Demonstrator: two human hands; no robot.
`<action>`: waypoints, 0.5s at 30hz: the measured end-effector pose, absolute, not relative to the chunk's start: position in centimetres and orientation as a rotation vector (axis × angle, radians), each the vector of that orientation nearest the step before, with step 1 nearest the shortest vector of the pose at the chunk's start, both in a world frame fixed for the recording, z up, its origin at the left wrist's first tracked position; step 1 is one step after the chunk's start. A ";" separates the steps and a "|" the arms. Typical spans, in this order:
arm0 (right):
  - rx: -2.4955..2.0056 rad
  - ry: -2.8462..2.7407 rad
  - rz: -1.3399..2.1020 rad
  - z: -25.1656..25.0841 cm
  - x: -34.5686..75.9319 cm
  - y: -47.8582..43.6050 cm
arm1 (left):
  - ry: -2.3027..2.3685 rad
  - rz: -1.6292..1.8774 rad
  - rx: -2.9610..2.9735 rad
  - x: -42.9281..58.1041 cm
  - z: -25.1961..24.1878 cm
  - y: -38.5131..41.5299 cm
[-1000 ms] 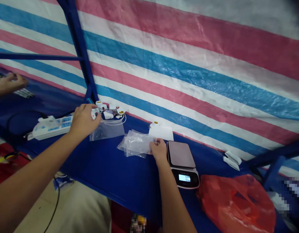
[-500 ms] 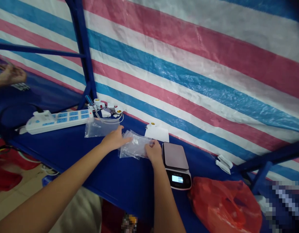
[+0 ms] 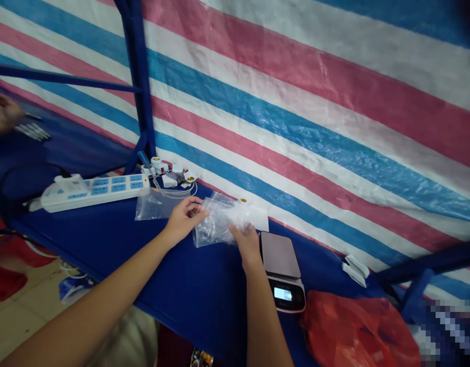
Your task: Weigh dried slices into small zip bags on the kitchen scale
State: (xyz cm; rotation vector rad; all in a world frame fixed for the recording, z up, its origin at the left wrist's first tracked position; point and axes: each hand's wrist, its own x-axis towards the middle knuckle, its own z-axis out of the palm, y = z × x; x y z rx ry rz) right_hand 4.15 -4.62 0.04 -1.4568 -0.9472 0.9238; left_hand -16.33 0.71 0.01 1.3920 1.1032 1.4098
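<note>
Several clear plastic bags [image 3: 216,224] lie in a loose stack between my hands, over the blue tabletop [image 3: 185,285]. My left hand [image 3: 184,216] grips their left edge between thumb and fingers. At the right edge, my right hand [image 3: 247,240] pinches the bags, its fingertips partly hidden behind the plastic. Another clear bag [image 3: 154,205] lies flat to the left, apart from the stack. Just right of my right hand stands a digital kitchen scale [image 3: 280,257] with a lit display. A white sheet of paper [image 3: 260,218] shows behind the bags.
A white power strip [image 3: 101,191] and a tangle of plugs and cables [image 3: 173,177] lie at the back left. A red plastic bag [image 3: 357,326] sits front right, near folded white paper [image 3: 356,270]. Another person's hand [image 3: 3,114] is at the far left.
The bags have lifted and shifted toward the back, now overlapping the white paper. My left hand's fingers have curled in at the bags' edge. The view has shifted slightly.
</note>
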 end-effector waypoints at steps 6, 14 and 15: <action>-1.158 -0.908 1.044 0.5 3.5 -5.0 | 1.125 1.498 1.604 -17.0 -0.3 0.6; -1.120 -1.031 1.006 0.9 3.9 -5.8 | 0.847 1.133 1.516 -17.3 0.6 -0.6; -1.136 -1.055 0.997 1.0 4.0 -5.9 | 0.832 1.115 1.519 -17.4 0.8 -0.8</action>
